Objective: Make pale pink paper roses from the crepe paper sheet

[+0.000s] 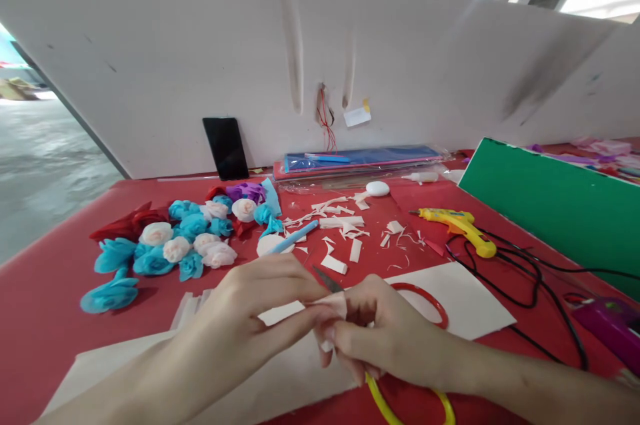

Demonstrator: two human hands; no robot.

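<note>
"Pale paper strip (337, 304): where is it, and what are our hands doing?"

"It is low in the middle of our view, raised over a cream sheet (100, 372) on a red table (40, 312). Our left hand (273, 295) pinches it narrowly between thumb and fingers. Our right hand (383, 332) grips its other side, fingers curled in and thumb pressed close."

"How far along are we?"

"Partway, we judge. At left sits a cluster of paper flowers (153, 260), mostly blue and pale, with some red and purple, and most look formed. Beyond our hands, pale paper scraps (342, 222) are scattered near a blue pen (295, 236), which suggests plenty of cutting is done. The strip we hold shows no petal shape that we can make out, so its shaping seems to be left. A yellow glue gun (453, 217) lies at right, well apart from our hands."

"What can't we make out?"

"Our fingers cover much of the strip, so its folds are unclear. Scissors (327, 278) show only in pieces: a dark blade above our knuckles, a red loop to the right, and a yellow loop below, cut off at the bottom edge. We cannot tell whether our right hand touches them. A purple object (613, 332) and a green board (540, 212) run out of view at right."
</note>
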